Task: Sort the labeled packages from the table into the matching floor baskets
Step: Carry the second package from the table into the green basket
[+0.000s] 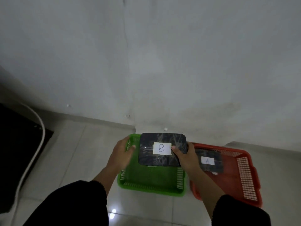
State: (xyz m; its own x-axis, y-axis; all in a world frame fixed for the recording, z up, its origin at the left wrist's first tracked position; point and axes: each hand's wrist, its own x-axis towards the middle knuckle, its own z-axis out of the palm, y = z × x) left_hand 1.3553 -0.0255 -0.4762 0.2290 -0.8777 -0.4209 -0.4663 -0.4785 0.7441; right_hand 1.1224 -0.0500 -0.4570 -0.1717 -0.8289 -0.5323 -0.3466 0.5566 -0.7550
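A black wrapped package (151,159) with a white label marked B is held above the far half of the green floor basket (151,188). My right hand (185,155) grips its right edge, thumb on top beside the label. My left hand (121,154) is just off the package's left side with fingers spread, over the basket's left rim, holding nothing. To the right stands a red basket (244,181), and in it lies another black package (211,162) labeled A, partly hidden behind my right wrist.
Both baskets sit on pale floor tiles close to a grey wall (162,70). A dark mat or object (17,152) with a white cable (31,162) curving along it lies at the left. Open tiled floor lies left of the green basket.
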